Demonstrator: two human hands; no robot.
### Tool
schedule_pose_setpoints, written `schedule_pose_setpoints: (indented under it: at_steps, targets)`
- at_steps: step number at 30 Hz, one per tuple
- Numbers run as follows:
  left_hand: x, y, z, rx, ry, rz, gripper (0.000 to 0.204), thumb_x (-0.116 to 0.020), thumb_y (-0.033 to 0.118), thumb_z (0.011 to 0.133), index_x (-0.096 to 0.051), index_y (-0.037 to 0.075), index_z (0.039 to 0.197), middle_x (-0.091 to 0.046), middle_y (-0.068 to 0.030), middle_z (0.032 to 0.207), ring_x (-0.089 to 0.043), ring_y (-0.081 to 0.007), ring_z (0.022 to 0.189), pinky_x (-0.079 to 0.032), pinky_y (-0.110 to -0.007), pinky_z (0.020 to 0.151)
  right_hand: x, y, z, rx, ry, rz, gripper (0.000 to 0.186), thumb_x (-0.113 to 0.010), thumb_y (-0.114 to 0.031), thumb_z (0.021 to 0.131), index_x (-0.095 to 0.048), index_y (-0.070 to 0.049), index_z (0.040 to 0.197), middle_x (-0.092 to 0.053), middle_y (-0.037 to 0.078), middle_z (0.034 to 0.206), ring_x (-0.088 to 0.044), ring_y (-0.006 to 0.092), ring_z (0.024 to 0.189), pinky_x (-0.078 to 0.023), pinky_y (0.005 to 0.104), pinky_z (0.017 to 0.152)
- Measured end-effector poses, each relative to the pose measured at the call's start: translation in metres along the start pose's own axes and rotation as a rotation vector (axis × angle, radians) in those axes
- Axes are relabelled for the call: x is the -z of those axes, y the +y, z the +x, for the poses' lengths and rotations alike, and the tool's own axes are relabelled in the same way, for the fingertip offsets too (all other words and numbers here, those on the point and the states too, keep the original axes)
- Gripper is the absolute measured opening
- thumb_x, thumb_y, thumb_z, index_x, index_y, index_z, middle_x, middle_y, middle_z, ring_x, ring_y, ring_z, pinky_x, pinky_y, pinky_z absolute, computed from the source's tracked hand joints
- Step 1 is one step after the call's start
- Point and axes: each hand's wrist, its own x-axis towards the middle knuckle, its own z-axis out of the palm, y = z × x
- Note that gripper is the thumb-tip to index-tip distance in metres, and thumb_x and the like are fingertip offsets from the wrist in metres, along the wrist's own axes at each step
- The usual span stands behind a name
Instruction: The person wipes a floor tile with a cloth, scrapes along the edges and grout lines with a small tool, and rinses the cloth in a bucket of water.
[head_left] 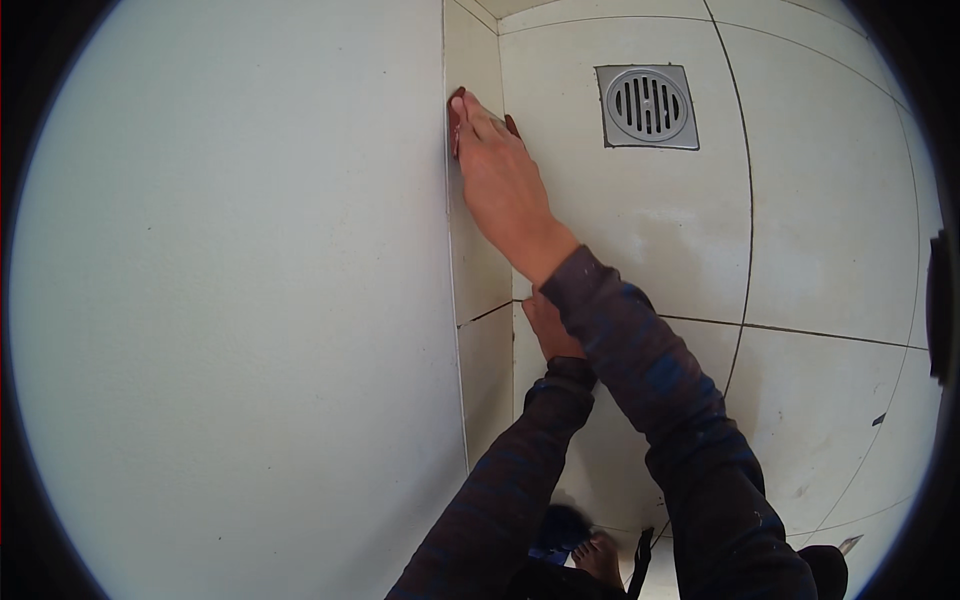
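Observation:
Up along the skirting tile [482, 240] at the base of the wall, my right hand [508, 185] holds a flat reddish-brown pad [455, 135] against the tile. The fingers lie close together over the pad, so only its edges show, and its exact kind cannot be made out. Lower down, my left hand [545, 325] is near the corner where skirting and floor meet. The right forearm crosses over it and hides much of it; its fingers do not show clearly.
A plain pale wall [240, 280] fills the left side. Cream floor tiles [830, 230] with dark joints spread to the right. A square metal floor drain [648, 107] is set in the floor right of my right hand. A bare foot [600, 557] shows at the bottom.

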Motion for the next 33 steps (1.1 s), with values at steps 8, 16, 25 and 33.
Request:
schedule_pose_setpoints:
  at_steps: [8, 16, 25, 33]
  targets:
    - [0.016, 0.009, 0.007, -0.12, -0.109, 0.458, 0.051, -0.078, 0.036, 0.086, -0.059, 0.003, 0.121, -0.057, -0.0129, 0.115, -0.05, -0.0304, 0.12, -0.037, -0.044, 0.103, -0.001, -0.006, 0.006, -0.001, -0.099, 0.077, 0.047, -0.049, -0.01, 0.106, -0.051, 0.007, 0.149, -0.049, 0.018, 0.158, -0.06, 0.0338, 0.129, -0.042, 0.0524, 0.119]
    - [0.027, 0.03, 0.013, 0.012, -0.234, 0.67, 0.053, -0.081, 0.041, 0.081, -0.064, 0.0, 0.109, -0.057, -0.0133, 0.126, -0.048, -0.0301, 0.123, -0.033, -0.043, 0.106, -0.012, -0.008, 0.01, 0.065, 0.051, 0.148, 0.044, -0.047, -0.007, 0.105, -0.053, 0.008, 0.146, -0.051, 0.019, 0.156, -0.058, 0.0362, 0.131, -0.044, 0.0517, 0.117]
    - [0.025, 0.041, 0.009, -0.052, -0.171, 0.712, 0.053, -0.086, 0.022, 0.072, -0.069, -0.004, 0.115, -0.051, -0.0117, 0.134, -0.047, -0.0307, 0.125, -0.034, -0.043, 0.11, -0.015, -0.001, 0.017, 0.083, 0.075, 0.175, 0.043, -0.044, -0.009, 0.107, -0.052, 0.008, 0.146, -0.055, 0.023, 0.152, -0.06, 0.0405, 0.127, -0.045, 0.0525, 0.115]
    - [0.024, 0.047, 0.008, 0.037, -0.153, 0.652, 0.048, -0.08, 0.017, 0.077, -0.062, 0.0, 0.118, -0.054, -0.0115, 0.127, -0.049, -0.0322, 0.12, -0.035, -0.043, 0.104, -0.017, -0.003, 0.023, 0.056, 0.083, 0.19, 0.043, -0.046, -0.011, 0.108, -0.052, 0.007, 0.146, -0.054, 0.02, 0.154, -0.059, 0.038, 0.131, -0.045, 0.0529, 0.116]
